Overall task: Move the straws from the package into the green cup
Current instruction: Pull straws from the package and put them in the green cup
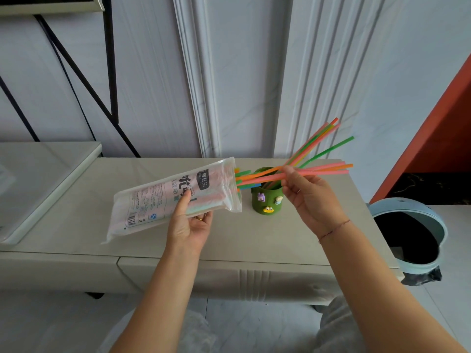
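Above the green cup [267, 200], the thumb and fingers of the right hand [308, 197] pinch a few pink and orange straws [323, 169]. These lie almost flat, with their left ends at the open mouth of the package [163, 200]. The palm faces the person. The left hand [190, 225] grips the package from below, thumb on top, its mouth tipped up toward the cup. In the cup, other straws [318, 141] lean to the right, and the cup stands on the table [242, 238].
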